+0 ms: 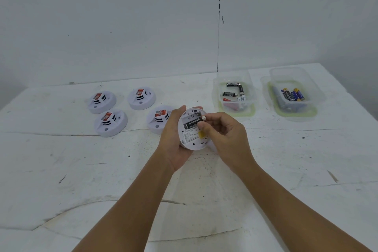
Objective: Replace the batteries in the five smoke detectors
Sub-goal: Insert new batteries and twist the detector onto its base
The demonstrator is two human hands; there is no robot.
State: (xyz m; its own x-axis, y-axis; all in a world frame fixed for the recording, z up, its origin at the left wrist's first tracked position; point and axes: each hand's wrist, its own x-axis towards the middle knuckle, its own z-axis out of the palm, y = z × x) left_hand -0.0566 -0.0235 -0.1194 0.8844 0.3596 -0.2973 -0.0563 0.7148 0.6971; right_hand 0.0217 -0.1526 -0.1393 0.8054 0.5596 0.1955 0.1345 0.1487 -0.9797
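Left hand (173, 135) cradles the upturned smoke detector (192, 129); right hand (223, 131) fingers (204, 126) pinch a black battery (192, 124) half-seated beside them. Risk: slipping, misaligned or reversed in its bay.

Five smoke detectors (192, 129), two containers (235, 93).

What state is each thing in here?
Held white round smoke detector: underside up, battery bay open.
Black battery: partly in bay.
Left hand: grips the detector.
Right hand: pinches the battery.
Four white detectors: face up on table.
Two clear plastic tubs: open, holding batteries.
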